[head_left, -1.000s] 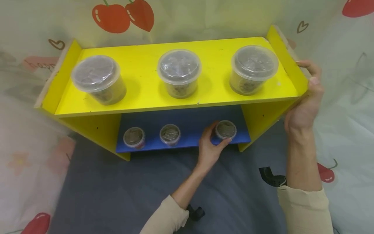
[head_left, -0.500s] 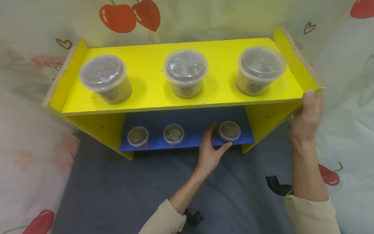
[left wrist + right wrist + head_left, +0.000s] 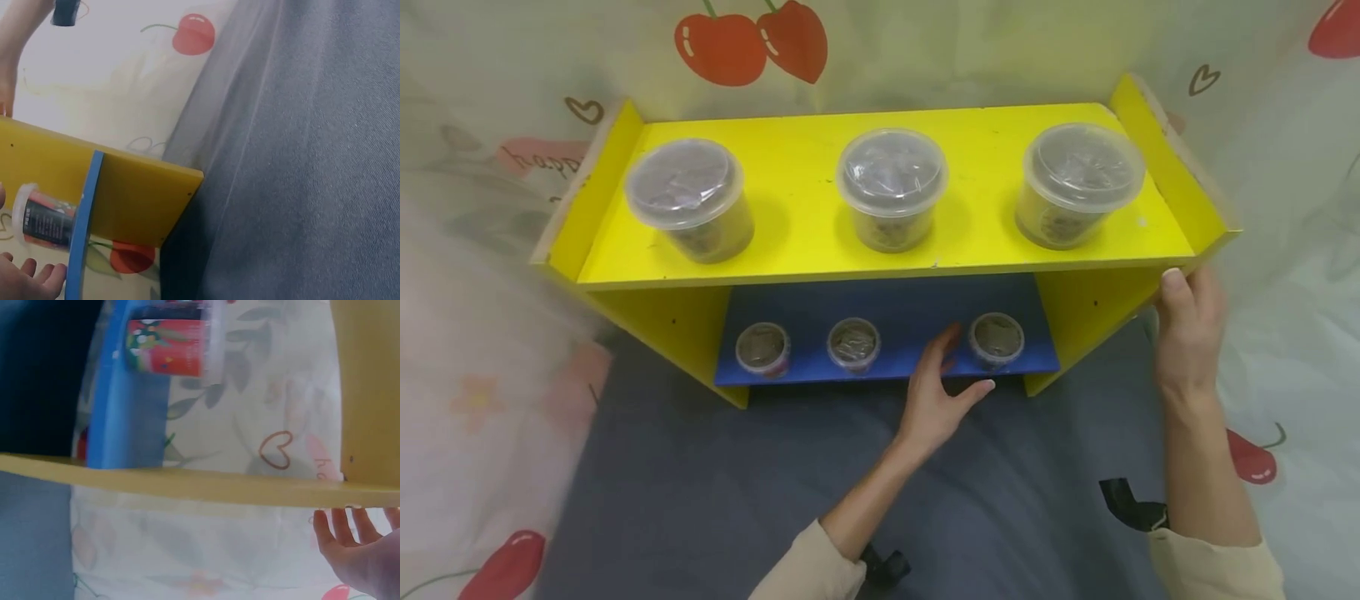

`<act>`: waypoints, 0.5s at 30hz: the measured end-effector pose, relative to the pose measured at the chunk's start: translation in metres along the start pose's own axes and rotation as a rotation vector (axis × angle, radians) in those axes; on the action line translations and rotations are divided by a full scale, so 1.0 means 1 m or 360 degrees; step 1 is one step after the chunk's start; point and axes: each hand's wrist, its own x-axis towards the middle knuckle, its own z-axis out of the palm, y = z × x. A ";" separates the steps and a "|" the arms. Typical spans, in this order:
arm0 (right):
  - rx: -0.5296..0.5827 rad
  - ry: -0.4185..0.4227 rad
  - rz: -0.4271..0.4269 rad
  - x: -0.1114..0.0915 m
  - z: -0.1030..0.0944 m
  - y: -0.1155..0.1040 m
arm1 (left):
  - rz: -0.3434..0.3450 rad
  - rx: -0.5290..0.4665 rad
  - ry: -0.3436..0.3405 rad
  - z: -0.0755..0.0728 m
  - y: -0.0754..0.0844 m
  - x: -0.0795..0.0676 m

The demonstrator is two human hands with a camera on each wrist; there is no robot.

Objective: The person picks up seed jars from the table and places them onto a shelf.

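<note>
In the head view, my left hand (image 3: pixel 931 408) is spread with thumb and fingers apart, just left of a small lidded plastic cup (image 3: pixel 997 337) on the lower blue shelf (image 3: pixel 902 302). The left wrist view shows that cup's dark and red label (image 3: pixel 50 220), the fingers a little away from it. My right hand (image 3: pixel 1191 337) touches the outside of the yellow rack's right side panel (image 3: pixel 1086 321), below the top shelf's corner. Seen from the right wrist, its fingertips (image 3: pixel 322 519) meet the panel's edge, fingers extended.
Two similar small cups, one on the left (image 3: pixel 763 348) and one in the middle (image 3: pixel 853 343), stand on the blue shelf. Above, three larger lidded tubs (image 3: pixel 892 187) stand on the yellow top shelf (image 3: pixel 797 250). Grey cloth (image 3: pixel 1000 483) lies below; a cherry-print sheet (image 3: pixel 1000 50) hangs behind.
My left hand has let go of the right-hand small cup and drawn slightly back from it. My right hand has slid down the side panel from its upper edge. The view has shifted slightly.
</note>
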 end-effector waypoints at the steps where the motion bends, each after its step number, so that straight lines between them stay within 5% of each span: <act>1: -0.0032 -0.0019 0.0008 -0.002 -0.002 0.001 | 0.0007 -0.0004 -0.0011 -0.001 0.000 -0.001; 8: -0.0392 -0.0128 0.0094 -0.021 -0.017 0.009 | 0.0122 0.0065 -0.0113 -0.015 -0.002 -0.011; 15: -0.0568 -0.0220 0.0290 -0.044 -0.031 0.019 | 0.0088 0.0243 -0.0181 -0.039 -0.003 -0.029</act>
